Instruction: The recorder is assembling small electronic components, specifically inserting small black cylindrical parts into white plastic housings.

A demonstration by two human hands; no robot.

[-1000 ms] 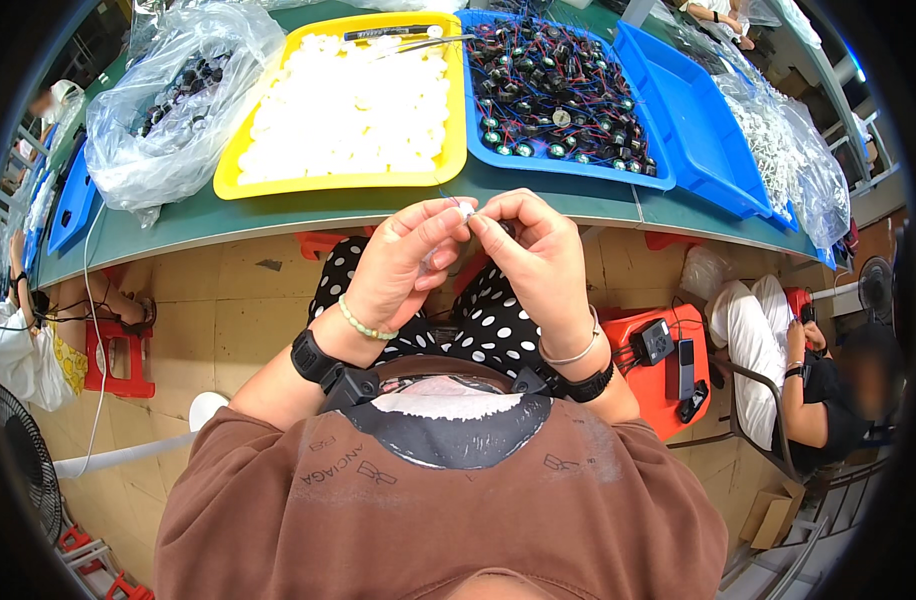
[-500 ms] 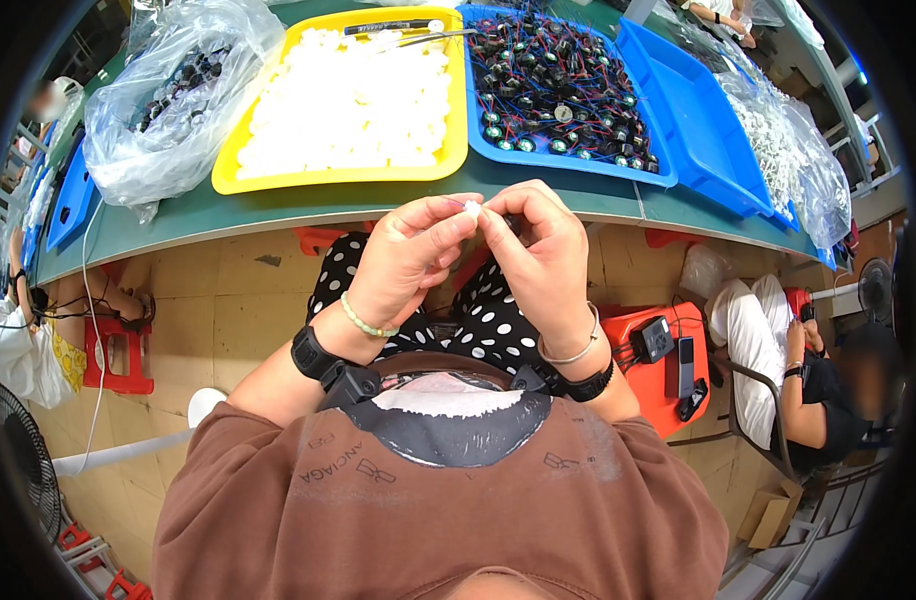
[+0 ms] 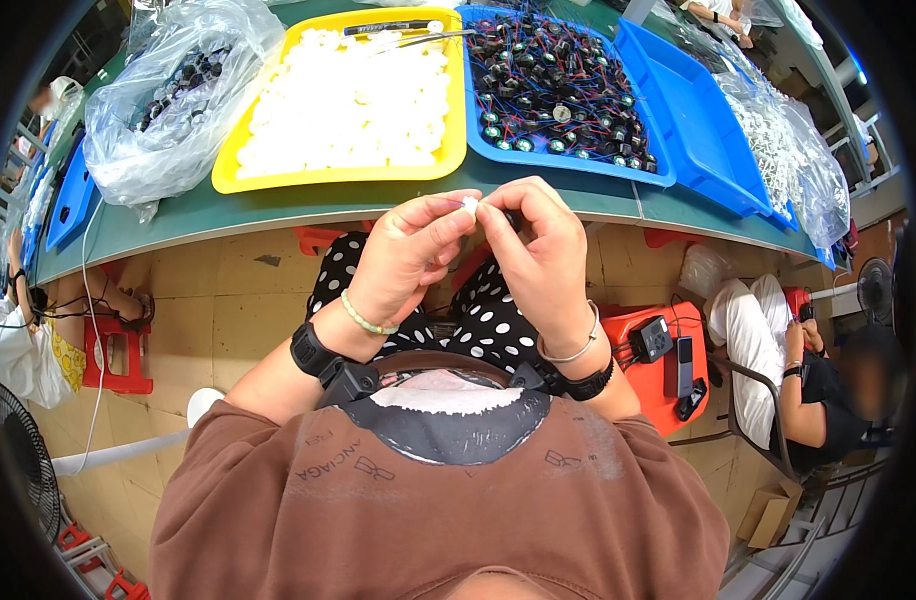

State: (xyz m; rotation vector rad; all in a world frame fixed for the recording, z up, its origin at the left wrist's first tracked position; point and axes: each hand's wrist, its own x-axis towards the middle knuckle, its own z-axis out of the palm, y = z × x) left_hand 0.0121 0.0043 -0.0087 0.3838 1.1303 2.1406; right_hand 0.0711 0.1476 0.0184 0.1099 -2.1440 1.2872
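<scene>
Just off the table's front edge, my left hand (image 3: 418,240) and my right hand (image 3: 540,245) meet fingertip to fingertip. A small white plastic part (image 3: 470,204) is pinched between them, partly covered by the fingers. A thin reddish-purple wire runs beside it at the left fingertips. Something dark shows under the curled fingers of the right hand, too hidden to name. Beyond the hands lie a yellow tray (image 3: 240,184) heaped with white plastic parts and a blue tray (image 3: 538,160) full of small round black components with red and blue wires.
A black pen-like tool (image 3: 386,28) and tweezers (image 3: 423,40) rest on the yellow tray. A second blue tray (image 3: 693,120) stands at right, a clear bag (image 3: 128,150) of dark parts at left. A red stool (image 3: 643,385) holds small devices. Another person sits at the far right.
Both hands stay almost in place, still pinching the white part. Only a very slight shift of the fingers and view shows.
</scene>
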